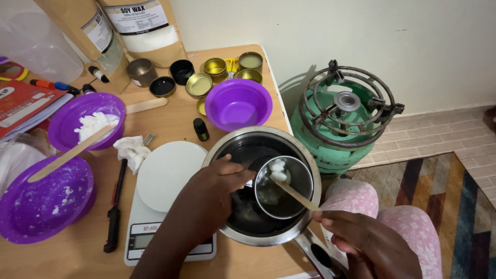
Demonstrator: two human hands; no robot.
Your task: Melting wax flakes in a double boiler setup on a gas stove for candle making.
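Observation:
A large steel pot (305, 155) sits at the table's right edge with a small metal cup (305, 175) standing inside it. White wax lumps (277, 170) lie in the cup. My left hand (217, 191) reaches into the pot and grips the cup's left rim. My right hand (361, 240) pinches a flat wooden stick (295, 194) whose tip rests among the wax lumps.
A white kitchen scale (168, 175), three purple bowls (237, 103) (82, 116) (46, 206), small gold and black tins (199, 82), a dark dropper bottle (200, 129), a black lighter (114, 206) and brown wax bags (144, 26) crowd the wooden table (77, 253). A green gas cylinder with burner (343, 119) stands right of it.

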